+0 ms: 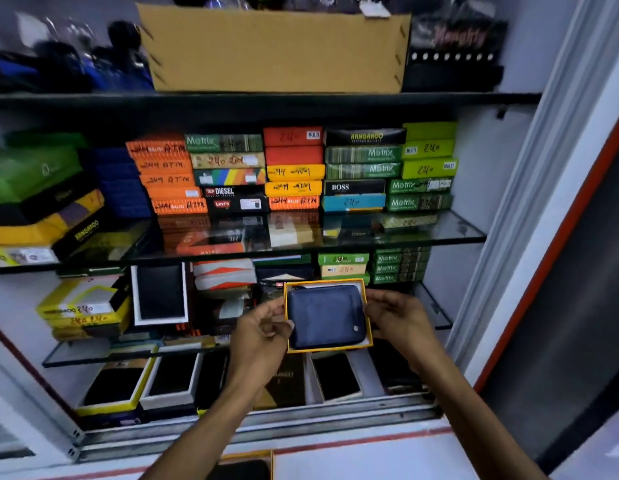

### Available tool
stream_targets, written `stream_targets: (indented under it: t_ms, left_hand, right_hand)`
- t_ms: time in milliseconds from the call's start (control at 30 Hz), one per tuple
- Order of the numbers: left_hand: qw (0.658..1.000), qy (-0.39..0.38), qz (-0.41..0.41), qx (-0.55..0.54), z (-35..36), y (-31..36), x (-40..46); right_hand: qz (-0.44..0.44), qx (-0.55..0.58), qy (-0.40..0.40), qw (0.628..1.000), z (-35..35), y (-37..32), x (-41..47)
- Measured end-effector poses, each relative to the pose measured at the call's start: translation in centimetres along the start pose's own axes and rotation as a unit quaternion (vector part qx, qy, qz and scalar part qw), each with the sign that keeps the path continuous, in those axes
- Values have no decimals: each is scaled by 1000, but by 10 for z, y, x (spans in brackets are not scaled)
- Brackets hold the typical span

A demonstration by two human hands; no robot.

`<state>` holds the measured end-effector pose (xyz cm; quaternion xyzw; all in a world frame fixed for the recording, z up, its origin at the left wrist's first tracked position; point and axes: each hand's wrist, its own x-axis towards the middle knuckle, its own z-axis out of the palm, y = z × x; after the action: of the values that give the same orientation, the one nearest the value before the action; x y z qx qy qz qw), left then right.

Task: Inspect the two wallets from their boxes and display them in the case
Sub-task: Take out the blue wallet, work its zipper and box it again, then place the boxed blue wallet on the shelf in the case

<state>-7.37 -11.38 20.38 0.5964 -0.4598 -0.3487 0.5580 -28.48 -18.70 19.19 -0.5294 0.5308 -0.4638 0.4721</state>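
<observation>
A navy blue wallet (327, 317) with a small metal stud lies in an open yellow-rimmed box (367, 313), held up in front of the display case. My left hand (263, 336) grips the box's left edge, thumb near the wallet. At the right edge my right hand (396, 317) pinches the box. Another black wallet in a yellow box (244, 469) shows partly at the bottom edge, on the counter below my arms.
The case has glass shelves (439, 233) stacked with coloured wallet boxes (294, 171). Open boxes with black wallets (161, 294) stand on the lower shelves (76, 355). A cardboard carton (273, 50) sits on the top shelf. A white sliding-door frame (530, 216) bounds the right side.
</observation>
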Motion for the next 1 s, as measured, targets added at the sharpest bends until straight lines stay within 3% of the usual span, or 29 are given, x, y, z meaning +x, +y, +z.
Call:
stream_targets:
  t_ms: [333, 633, 733, 833, 900, 1000]
  left_hand:
    - [995, -53, -73, 34, 38, -27, 96]
    - [993, -96, -57, 37, 40, -46, 113]
    - [995, -71, -15, 64, 26, -36, 98]
    - [999, -28, 21, 40, 1, -32, 65]
    - [998, 21, 34, 38, -22, -41, 33]
    - [996, 46, 8, 71, -65, -84, -24]
  right_hand:
    - [-3, -77, 38, 996, 21, 6, 82]
    - [-30, -117, 35, 992, 27, 24, 99]
    - [-48, -127, 58, 989, 26, 21, 85]
    - [-119, -24, 90, 988, 33, 20, 41]
    - [-170, -15, 99, 980, 47, 30, -2]
    - [-143, -85, 4, 986, 84, 68, -63]
